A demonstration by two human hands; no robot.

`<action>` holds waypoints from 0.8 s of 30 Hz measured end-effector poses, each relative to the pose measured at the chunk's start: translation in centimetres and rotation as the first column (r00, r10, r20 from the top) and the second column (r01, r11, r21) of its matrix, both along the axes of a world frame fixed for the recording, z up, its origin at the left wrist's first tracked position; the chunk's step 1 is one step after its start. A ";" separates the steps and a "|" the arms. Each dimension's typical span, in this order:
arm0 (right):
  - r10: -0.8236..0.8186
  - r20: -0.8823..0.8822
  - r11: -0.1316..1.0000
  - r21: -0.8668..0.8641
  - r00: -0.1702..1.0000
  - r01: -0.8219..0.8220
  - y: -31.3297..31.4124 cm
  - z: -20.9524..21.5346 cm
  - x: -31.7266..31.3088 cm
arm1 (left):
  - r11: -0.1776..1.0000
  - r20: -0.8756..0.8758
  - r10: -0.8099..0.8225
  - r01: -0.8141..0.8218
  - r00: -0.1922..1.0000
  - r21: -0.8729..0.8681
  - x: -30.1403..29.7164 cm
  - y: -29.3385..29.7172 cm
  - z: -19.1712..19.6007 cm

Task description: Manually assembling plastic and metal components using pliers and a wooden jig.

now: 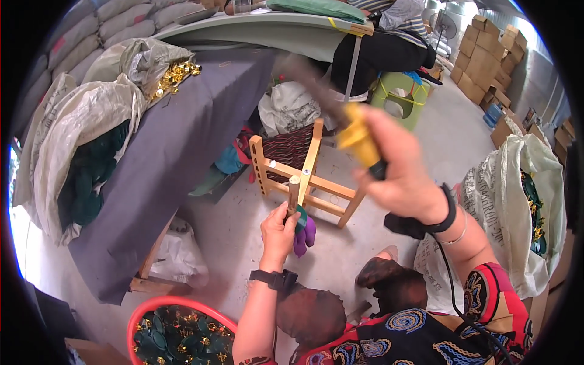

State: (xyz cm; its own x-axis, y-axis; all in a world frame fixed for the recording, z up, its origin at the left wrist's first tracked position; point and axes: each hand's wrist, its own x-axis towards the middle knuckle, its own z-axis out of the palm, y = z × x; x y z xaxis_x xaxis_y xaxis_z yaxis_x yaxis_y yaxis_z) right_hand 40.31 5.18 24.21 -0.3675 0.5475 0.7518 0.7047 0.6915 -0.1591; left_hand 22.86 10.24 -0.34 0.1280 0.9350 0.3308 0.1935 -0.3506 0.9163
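While I am kneeling on the concrete floor (237, 237), my right hand (404, 182) is raising a hammer (340, 115), fingers clamped around its yellow grip; the dark shaft is blurring as it points up toward the grey-covered table (182, 140). My left hand (278, 234) is pinching a small wooden stick (294, 198) upright, fingers closed on it together with soft green and purple pieces (304, 234), just in front of a tipped wooden stool (304, 176) with a woven seat. The stick looks light, stiff and narrow, so I judge it is best held low, well under the end facing the hammer. The hammer seems head-heavy, and its rubbery handle is giving a sure hold near the end. At the floor's near left edge a red basin (143, 310) is holding dark green pieces with gold trim. Pale woven sacks (517, 194) are slumping at the right.
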 end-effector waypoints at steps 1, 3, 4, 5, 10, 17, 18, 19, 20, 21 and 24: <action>0.006 -0.003 1.000 -0.001 1.000 -0.006 0.1 0.0 -0.2 | 1.000 -0.002 0.006 -0.006 1.000 0.017 -0.3 0.1 -0.2; -0.155 -0.088 0.964 0.203 0.984 0.170 -0.3 -0.2 -0.3 | 0.999 0.005 0.004 -0.004 1.000 0.034 -0.1 0.3 -0.3; -0.158 0.083 0.981 0.125 0.984 0.147 0.0 -2.7 0.3 | 1.000 0.013 0.003 -0.004 1.000 0.006 0.0 0.4 -0.1; -0.122 0.379 0.938 -0.260 0.917 0.232 0.0 -4.7 0.5 | 1.000 0.021 0.000 0.001 1.000 -0.017 0.2 0.6 0.2; -0.095 0.020 0.873 -0.479 0.995 0.093 -0.3 -5.1 1.0 | 1.000 -0.038 -0.022 0.023 0.999 0.013 0.9 1.1 0.5; 0.204 -0.220 0.760 -0.579 0.954 -0.295 0.3 -12.0 -4.5 | 0.991 0.060 -0.009 0.001 0.998 0.131 -1.0 -0.9 -0.4; 0.137 -0.171 0.722 -0.657 0.976 -0.217 0.2 -12.3 -4.6 | 0.983 -0.057 0.022 -0.012 0.998 0.184 -0.7 -0.6 -0.2; 0.074 -0.224 0.711 -0.671 0.972 -0.209 -0.1 -12.0 -4.5 | 0.989 -0.147 0.001 0.020 0.989 0.144 -0.9 -0.2 -1.3; 0.007 -0.278 0.695 -0.689 0.960 -0.205 -0.7 -11.8 -4.3 | 0.994 -0.239 -0.023 0.047 0.971 0.096 -0.7 -0.4 -0.6; -0.030 -0.340 0.750 -0.629 0.940 -0.204 -1.1 -12.2 -3.7 | 0.987 -0.279 -0.014 0.058 0.960 0.151 -0.3 -0.7 -0.1; -0.207 -0.496 0.886 -0.460 0.843 -0.054 -2.9 -12.0 -1.5 | 0.984 -0.251 -0.066 0.105 0.966 0.146 0.4 -1.0 2.3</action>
State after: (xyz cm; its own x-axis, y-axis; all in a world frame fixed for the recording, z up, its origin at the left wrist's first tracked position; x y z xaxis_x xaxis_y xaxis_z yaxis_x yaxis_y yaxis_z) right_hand 38.80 2.24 12.25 0.0630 0.8728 0.4840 0.4721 0.4013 -0.7850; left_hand 23.23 9.27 1.99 0.3001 0.8560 0.4210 0.3671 -0.5110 0.7773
